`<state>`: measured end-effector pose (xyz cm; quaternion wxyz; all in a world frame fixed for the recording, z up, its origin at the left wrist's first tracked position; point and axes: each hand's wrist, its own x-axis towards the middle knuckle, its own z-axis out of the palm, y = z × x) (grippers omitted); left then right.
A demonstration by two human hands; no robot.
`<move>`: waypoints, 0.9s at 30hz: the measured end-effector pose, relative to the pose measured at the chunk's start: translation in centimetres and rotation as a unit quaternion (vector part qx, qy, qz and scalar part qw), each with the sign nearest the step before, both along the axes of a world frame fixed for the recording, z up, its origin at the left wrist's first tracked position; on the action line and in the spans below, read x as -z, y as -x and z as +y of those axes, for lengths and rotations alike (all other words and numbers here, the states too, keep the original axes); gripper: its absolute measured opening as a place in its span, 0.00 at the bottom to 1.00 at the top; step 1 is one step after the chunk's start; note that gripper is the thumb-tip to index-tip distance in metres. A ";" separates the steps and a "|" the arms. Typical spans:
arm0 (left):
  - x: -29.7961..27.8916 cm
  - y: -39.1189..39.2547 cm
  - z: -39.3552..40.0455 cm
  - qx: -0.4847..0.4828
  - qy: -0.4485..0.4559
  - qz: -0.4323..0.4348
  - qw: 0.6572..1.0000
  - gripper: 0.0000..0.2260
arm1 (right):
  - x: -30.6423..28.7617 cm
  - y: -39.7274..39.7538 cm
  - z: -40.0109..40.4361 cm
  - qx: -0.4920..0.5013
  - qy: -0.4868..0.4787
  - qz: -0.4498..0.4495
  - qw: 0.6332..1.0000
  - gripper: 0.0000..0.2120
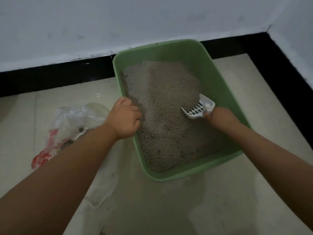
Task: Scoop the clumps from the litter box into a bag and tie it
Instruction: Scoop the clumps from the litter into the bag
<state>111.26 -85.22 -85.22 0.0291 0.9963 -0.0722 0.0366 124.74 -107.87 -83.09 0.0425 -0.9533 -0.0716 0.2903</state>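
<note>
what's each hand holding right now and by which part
The right hand holds the white scoop by its handle end, head in the litter. The left hand grips the green litter box by its left rim.

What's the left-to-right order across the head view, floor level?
plastic bag → left hand, gripping the litter box at its left rim → litter → white scoop → right hand, holding the scoop's handle.

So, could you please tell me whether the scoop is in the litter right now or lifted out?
In: the white scoop has its front edge dug into the grey litter, inside the green box.
</note>
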 end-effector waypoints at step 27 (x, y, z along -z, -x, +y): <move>0.9 -0.6 0.4 0.018 -0.027 -0.038 0.999 0.14 | 3.1 -2.0 3.2 0.018 -0.326 -0.192 0.925 0.09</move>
